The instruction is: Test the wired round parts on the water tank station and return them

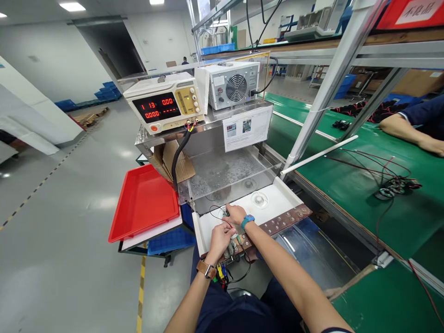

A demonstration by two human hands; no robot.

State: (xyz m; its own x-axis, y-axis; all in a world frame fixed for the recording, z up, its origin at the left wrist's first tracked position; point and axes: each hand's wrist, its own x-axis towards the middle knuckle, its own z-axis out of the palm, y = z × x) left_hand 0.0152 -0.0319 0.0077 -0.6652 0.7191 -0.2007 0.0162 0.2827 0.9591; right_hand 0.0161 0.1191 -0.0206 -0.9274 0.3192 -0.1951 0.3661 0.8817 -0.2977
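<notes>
My left hand (pixel 221 237), with a brown watch strap at the wrist, pinches a thin red wire (pixel 226 222) over the near edge of the white tray (pixel 277 195). Just beyond it, my right hand (pixel 236 214), wearing a blue wristband, has its fingers closed on a small dark part with thin wires (pixel 226 213). My fingers cover most of that part, so its kind is unclear. Below both hands runs a brown strip with metal studs (pixel 274 225), where clips and black cables (pixel 239 245) are attached. A round clear piece (pixel 259 199) lies in the tray.
A power supply (pixel 166 104) with red digits stands on the metal shelf beside a fan-backed unit (pixel 234 85). The red tray (pixel 145 201) is at left. Wired parts (pixel 395 185) lie on the green bench (pixel 364 212), where another person's arm (pixel 411 132) rests.
</notes>
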